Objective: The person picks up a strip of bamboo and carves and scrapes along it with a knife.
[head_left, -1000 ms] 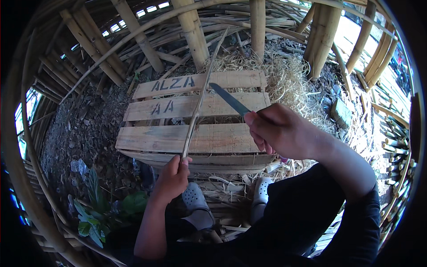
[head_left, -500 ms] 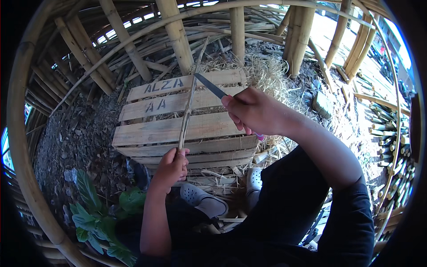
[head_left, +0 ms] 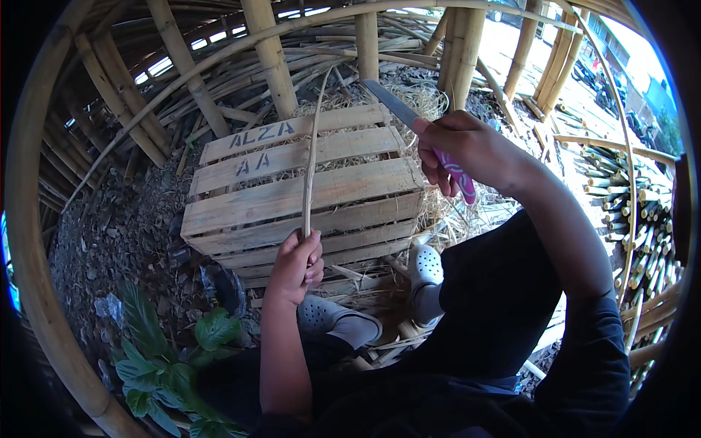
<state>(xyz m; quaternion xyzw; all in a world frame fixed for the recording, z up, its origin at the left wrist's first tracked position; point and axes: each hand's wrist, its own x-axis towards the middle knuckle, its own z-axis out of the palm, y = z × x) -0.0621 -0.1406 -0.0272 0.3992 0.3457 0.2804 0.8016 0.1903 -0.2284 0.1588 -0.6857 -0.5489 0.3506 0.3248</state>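
Thin, pale, slightly bowed stick [head_left: 312, 153] extends from the closed left hand [head_left: 296, 268]; right hand [head_left: 467, 151] grips a knife [head_left: 392, 102] (pink-handled). Beyond the left fingers: slatted crate [head_left: 248, 208], straw [head_left: 428, 101], bamboo posts [head_left: 268, 57].

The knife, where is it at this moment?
In the head view, the knife is held in the right hand, in the upper half, right of centre and right of the stick.

A thin, pale-brown, slightly bent stick [head_left: 312, 153] stretches away, its far end leaning right. Apart from it, rightward, a knife [head_left: 401, 111] with grey blade [head_left: 388, 100] and patterned pink handle [head_left: 456, 175] points forward-left.
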